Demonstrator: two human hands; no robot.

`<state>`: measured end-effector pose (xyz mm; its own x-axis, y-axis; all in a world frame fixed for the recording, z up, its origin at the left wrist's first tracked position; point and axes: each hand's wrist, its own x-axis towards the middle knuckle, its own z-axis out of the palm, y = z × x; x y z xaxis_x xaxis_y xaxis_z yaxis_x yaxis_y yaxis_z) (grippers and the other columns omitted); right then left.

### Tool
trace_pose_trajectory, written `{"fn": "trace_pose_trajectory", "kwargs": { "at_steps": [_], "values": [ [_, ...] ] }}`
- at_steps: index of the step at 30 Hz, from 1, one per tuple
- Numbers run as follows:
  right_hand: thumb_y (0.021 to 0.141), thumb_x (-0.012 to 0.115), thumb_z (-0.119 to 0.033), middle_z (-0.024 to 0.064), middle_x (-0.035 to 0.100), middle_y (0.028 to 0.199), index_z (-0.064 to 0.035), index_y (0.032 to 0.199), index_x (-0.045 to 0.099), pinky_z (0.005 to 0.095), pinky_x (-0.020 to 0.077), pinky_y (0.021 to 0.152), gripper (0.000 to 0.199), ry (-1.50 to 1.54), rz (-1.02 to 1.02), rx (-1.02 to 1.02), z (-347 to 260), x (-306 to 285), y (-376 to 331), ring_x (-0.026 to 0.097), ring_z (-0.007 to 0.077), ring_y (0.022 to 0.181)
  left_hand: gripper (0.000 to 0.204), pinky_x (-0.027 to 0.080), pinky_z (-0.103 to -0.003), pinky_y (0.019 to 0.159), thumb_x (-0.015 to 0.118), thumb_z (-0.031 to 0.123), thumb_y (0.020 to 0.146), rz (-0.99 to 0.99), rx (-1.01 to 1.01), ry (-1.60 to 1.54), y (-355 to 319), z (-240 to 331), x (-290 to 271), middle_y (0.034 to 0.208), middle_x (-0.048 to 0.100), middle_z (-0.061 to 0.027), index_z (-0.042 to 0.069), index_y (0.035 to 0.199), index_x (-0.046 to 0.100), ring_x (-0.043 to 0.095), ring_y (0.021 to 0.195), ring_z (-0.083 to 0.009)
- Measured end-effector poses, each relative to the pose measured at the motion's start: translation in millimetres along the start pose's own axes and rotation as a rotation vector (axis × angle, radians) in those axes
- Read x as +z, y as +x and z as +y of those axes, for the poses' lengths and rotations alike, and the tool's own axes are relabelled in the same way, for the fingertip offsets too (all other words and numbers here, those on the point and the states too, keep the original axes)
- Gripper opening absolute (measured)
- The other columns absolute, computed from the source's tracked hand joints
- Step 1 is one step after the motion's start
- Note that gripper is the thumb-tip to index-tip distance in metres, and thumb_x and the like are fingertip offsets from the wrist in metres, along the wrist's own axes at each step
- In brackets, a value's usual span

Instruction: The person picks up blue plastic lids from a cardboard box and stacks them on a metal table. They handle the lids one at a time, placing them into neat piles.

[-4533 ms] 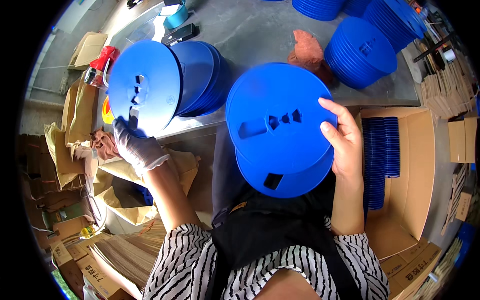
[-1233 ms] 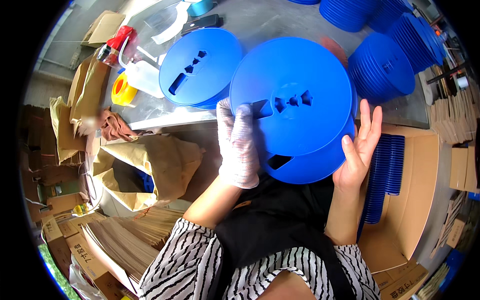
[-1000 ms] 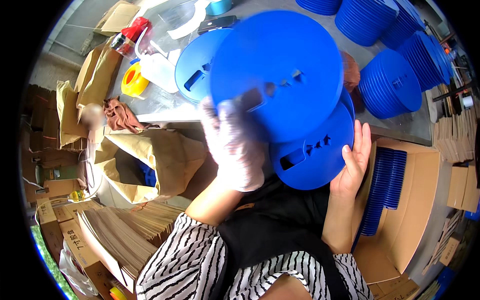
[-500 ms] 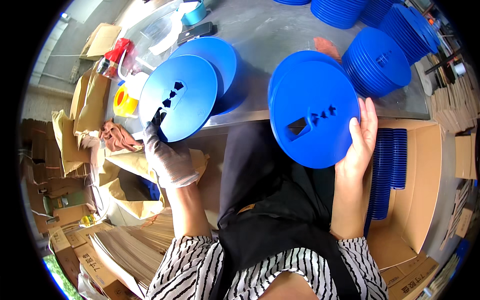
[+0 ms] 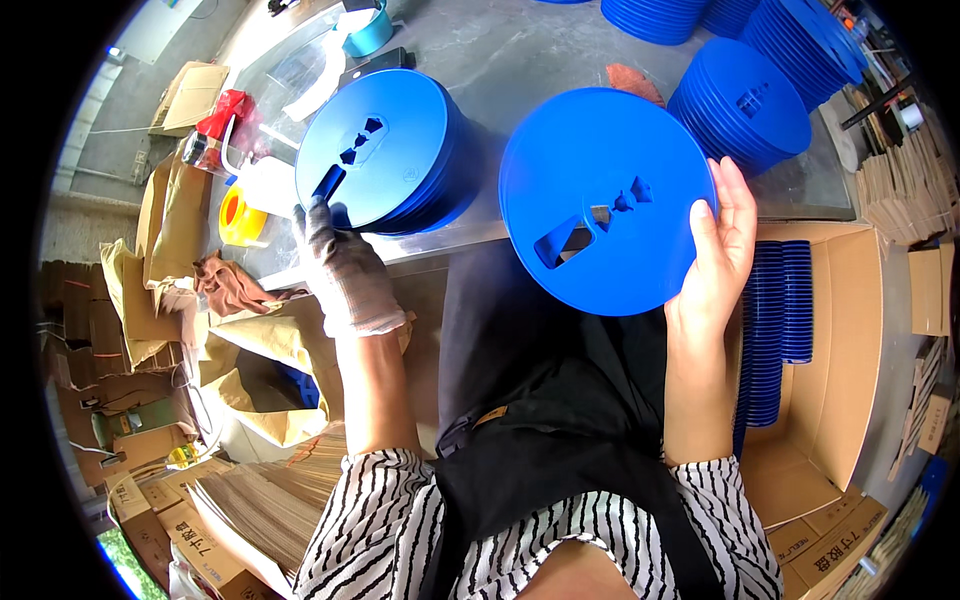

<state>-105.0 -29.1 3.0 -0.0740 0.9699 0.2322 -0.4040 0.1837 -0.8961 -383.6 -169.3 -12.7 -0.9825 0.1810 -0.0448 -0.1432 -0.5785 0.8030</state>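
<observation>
My right hand [image 5: 718, 245], bare, grips the right rim of a round blue plastic disc [image 5: 600, 195] with cut-out slots, held over the front edge of the grey metal table [image 5: 530, 60]. My left hand [image 5: 340, 268], in a pale knit glove, pinches the near rim of a second blue disc [image 5: 375, 148]. That disc rests on top of a short stack of like discs [image 5: 440, 195] on the table's left part.
More stacks of blue discs [image 5: 745, 105] stand at the table's back right. An open cardboard box [image 5: 840, 340] at my right holds blue discs on edge [image 5: 775, 330]. Brown paper bags [image 5: 250, 350], a yellow tape roll [image 5: 238, 215] and flat cartons lie at my left.
Earlier both hands held two discs together in front of me. They have come apart: my left hand carried one disc to the left stack, my right hand kept the other.
</observation>
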Motion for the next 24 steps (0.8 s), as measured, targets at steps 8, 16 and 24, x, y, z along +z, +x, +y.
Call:
{"fn": "trace_pose_trajectory", "kwargs": {
  "at_steps": [8,16,24],
  "values": [
    [0.094,0.054,0.000,0.0157,0.050,0.134,-0.0004,0.135,0.045,0.0362,0.0401,0.106,0.042,-0.042,0.018,-0.070,-6,12,2,0.051,0.0217,0.123,0.052,0.020,-0.042,0.118,0.044,0.017,0.100,-0.551,0.425,0.419,-107,8,11,0.149,0.032,-0.0190,-0.003,0.145,0.026,0.031,0.140,-0.0277],
    [0.094,0.055,-0.001,0.0152,0.052,0.133,0.0000,0.132,0.047,0.0359,0.0415,0.105,0.039,-0.047,-0.011,-0.132,-7,17,-4,0.053,0.0214,0.119,0.057,0.031,-0.038,0.109,0.066,0.014,0.086,-0.775,-0.303,0.004,-136,-6,38,0.143,0.035,-0.0134,0.001,0.135,0.039,0.037,0.131,-0.0214],
    [0.094,0.054,0.000,0.0156,0.053,0.131,0.0007,0.124,0.054,0.0365,0.0417,0.104,0.030,-0.168,-0.062,-0.187,-2,4,-9,0.054,0.0227,0.118,0.018,0.038,-0.030,0.097,0.056,0.007,0.093,-0.646,-0.339,0.132,-137,-22,26,0.116,0.055,-0.0048,0.006,0.110,0.049,0.049,0.103,-0.0125]
  ]
}}
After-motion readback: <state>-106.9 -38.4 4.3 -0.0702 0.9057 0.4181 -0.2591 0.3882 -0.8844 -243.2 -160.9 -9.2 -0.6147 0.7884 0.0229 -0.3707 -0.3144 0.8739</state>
